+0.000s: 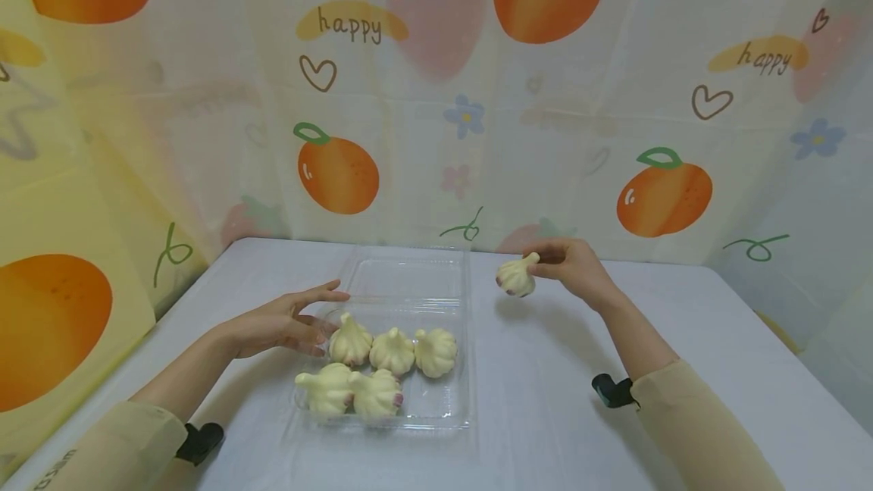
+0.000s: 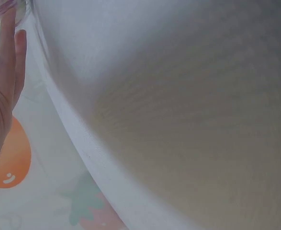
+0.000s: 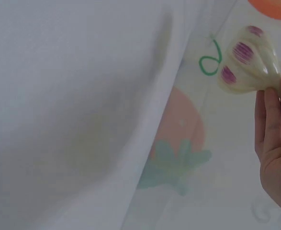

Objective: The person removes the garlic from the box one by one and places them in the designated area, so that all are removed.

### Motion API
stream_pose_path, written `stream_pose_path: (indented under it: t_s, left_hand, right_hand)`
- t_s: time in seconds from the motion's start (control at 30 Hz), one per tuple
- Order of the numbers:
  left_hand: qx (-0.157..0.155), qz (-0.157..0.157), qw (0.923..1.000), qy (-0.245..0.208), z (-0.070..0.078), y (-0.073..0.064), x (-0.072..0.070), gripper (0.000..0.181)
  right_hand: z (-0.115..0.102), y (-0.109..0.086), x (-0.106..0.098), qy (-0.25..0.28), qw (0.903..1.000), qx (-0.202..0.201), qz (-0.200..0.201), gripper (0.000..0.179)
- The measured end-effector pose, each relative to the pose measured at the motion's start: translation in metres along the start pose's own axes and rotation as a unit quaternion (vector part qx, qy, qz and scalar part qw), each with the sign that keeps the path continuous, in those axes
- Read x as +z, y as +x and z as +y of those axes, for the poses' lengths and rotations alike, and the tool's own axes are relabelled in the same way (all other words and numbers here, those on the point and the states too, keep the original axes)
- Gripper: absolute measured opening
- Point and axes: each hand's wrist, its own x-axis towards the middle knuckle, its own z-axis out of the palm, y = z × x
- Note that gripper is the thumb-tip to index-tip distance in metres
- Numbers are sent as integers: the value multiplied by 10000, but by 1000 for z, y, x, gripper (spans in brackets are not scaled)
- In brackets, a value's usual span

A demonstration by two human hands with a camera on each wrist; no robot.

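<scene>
My right hand (image 1: 573,271) pinches a garlic bulb (image 1: 516,276) by its stem, held above the table to the right of a clear plastic box. In the right wrist view, purple patches show on the base of that bulb (image 3: 248,62). The clear box (image 1: 436,400) has its lid (image 1: 409,279) folded back, away from me. Several more garlic bulbs (image 1: 392,352) sit inside, three in the far row and two in the near row. At the box's left side is my left hand (image 1: 280,324), fingers extended, fingertips right at the wall near the far-left bulb.
A white cloth covers the table (image 1: 539,415). Behind it hangs a curtain (image 1: 423,135) printed with oranges, hearts and flowers, close to the table's far edge. Each wrist wears a dark strap mount, such as the one on the right wrist (image 1: 614,391).
</scene>
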Motion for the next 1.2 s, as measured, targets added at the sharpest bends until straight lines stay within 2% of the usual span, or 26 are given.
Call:
stream_pose_path:
  t_s: [0.5,1.2]
  left_hand:
    - [-26,33,10000,-13,-1,0,0,77]
    - [14,-6,10000,1,-3,1,-2,76]
  right_hand:
    - [23,3,0,-625,9959,473,452,34]
    - [37,2,1,-815,9895,1039,589,36]
